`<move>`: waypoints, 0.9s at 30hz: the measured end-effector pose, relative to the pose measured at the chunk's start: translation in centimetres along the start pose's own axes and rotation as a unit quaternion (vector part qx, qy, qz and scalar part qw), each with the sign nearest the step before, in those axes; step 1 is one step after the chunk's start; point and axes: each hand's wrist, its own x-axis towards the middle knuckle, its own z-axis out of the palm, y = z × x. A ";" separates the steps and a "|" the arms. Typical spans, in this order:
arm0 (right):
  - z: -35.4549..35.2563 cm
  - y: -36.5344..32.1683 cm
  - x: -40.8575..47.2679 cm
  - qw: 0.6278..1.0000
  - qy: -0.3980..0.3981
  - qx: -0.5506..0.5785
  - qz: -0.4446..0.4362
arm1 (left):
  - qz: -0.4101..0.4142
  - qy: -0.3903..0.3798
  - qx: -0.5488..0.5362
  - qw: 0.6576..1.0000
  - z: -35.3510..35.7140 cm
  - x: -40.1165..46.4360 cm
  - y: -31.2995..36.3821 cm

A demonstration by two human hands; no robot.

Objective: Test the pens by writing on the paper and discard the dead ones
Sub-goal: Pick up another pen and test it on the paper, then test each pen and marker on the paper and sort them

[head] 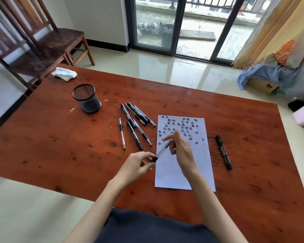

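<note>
Hands meet over a sheet of paper point(182, 165) on a red wooden bench point(60, 146): the right hand point(181, 148) pinches a clear pen point(163, 149) by its barrel, while the left hand point(139, 163) has its grip narrowed on the black cap point(154, 159) at the pen's near end. Handwritten characters crowd the paper's far half. Loose pens point(135, 125) lie scattered just left of the sheet, a black marker point(224, 152) to its right. A mesh cup point(86, 99) stands farther left.
</note>
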 end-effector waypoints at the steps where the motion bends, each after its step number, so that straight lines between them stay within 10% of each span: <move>1: 0.6 0.7 0.5 1.000 0.002 -0.007 0.021 | -0.023 0.033 0.001 0.999 -0.4 -0.1 -0.8; 8: 5.6 4.6 3.5 0.962 -0.096 -0.238 0.096 | -0.177 0.241 0.184 0.936 -7.3 -0.7 -8.5; 21: 15.2 4.4 7.4 0.796 -0.160 -0.580 -0.071 | -0.295 0.278 0.224 0.886 -14.6 1.4 -14.2; 27: 16.4 5.3 7.4 0.820 -0.154 -0.551 -0.003 | -0.307 0.262 0.228 0.886 -14.8 1.4 -14.5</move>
